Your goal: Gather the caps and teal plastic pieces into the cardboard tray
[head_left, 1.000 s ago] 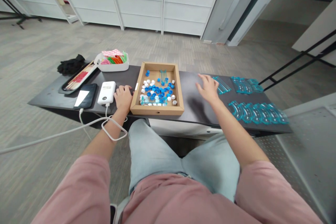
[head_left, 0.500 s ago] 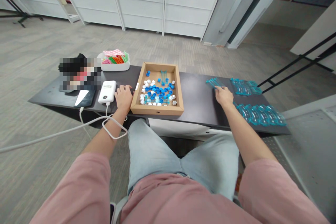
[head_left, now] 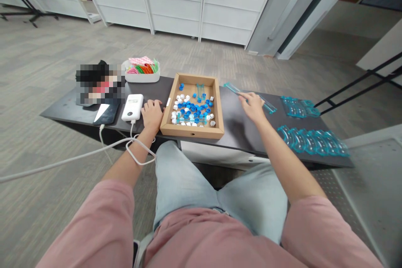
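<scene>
My right hand (head_left: pixel 252 105) is closed on a long translucent teal plastic strip (head_left: pixel 269 106), held over the table to the right of the cardboard tray. The strip slants, one end toward the tray and the other toward the teal parts at the right. My left hand (head_left: pixel 152 114) lies on the table against the tray's left side, fingers apart, holding nothing that I can see. In the cardboard tray (head_left: pixel 220 111) are several blue caps (head_left: pixel 197 109), white cube-like pieces (head_left: pixel 188 123) and clear teal frames (head_left: pixel 200 91).
A row of curved teal plastic parts (head_left: pixel 309 141) and another group of teal parts (head_left: pixel 297 106) lie at the table's right. Left stand a white power bank (head_left: pixel 132 107) with a cable (head_left: pixel 138 162), a dark phone (head_left: pixel 106 113) and a white container (head_left: pixel 143 77) of coloured strips.
My right hand has moved left toward the tray with the teal strip, which now shows at more of its length. My left hand stays beside the tray. The view has shifted slightly.
</scene>
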The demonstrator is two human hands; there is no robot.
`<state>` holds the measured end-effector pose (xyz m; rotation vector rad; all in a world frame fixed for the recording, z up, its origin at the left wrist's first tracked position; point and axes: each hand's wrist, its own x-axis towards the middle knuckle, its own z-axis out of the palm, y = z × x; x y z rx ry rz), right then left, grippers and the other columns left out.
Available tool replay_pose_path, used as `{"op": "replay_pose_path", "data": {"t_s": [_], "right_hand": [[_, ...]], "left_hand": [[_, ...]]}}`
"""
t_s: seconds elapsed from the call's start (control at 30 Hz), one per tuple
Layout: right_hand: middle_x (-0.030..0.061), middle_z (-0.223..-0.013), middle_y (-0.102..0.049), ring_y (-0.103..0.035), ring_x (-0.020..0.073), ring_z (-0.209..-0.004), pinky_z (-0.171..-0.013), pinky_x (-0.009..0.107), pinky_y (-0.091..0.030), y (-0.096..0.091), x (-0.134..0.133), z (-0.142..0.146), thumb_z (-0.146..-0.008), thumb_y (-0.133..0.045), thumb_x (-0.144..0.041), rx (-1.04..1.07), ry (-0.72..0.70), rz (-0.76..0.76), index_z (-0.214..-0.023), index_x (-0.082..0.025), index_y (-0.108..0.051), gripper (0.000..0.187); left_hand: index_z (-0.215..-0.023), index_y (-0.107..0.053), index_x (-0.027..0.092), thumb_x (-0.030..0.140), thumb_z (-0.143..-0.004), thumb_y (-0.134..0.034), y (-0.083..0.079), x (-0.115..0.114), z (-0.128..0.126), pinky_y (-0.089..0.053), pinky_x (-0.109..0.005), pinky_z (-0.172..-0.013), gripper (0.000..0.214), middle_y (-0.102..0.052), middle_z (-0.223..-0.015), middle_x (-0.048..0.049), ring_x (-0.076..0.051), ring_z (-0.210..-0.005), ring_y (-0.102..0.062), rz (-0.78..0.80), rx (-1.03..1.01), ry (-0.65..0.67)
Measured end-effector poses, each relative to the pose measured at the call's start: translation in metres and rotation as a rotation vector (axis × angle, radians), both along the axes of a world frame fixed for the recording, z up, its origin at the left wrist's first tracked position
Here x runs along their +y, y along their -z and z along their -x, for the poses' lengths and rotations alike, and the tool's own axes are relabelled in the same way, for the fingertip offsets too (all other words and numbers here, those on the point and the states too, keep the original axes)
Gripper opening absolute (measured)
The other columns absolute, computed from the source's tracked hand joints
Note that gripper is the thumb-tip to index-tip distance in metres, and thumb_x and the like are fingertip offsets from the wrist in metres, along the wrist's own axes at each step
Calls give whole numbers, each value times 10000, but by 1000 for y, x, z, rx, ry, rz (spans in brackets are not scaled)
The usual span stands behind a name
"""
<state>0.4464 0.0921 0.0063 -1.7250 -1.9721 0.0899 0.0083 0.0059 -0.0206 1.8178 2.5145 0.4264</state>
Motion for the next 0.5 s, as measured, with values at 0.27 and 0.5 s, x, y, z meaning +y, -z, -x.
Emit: {"op": "replay_pose_path", "data": {"t_s": [0.27, 0.5], "right_hand": [[140, -1414, -790, -607, 392, -1350, -1150, 562, -393, -12, -5, 156, -1198, -567, -586, -58, -473, 87, -1549, -395, -835, 481], [162, -1494, -756, -641, 369, -1415, -1211, 555, -398, -11, 9, 93, -1180, -501, -409, -35, -215, 57, -1543, -313, -792, 475]], "left_hand": [[-1492, -700, 169, 291, -1149, -451, 2, 0, 1, -463, -514, -1148, 441, -655, -1535, -272, -440, -1433, -602, 0, 13, -5], [-1483, -698, 186, 302, -1124, -487, 2, 1, 1, -457, -526, -1148, 432, -652, -1543, -272, -449, -1423, -597, -10, 3, -1]]}}
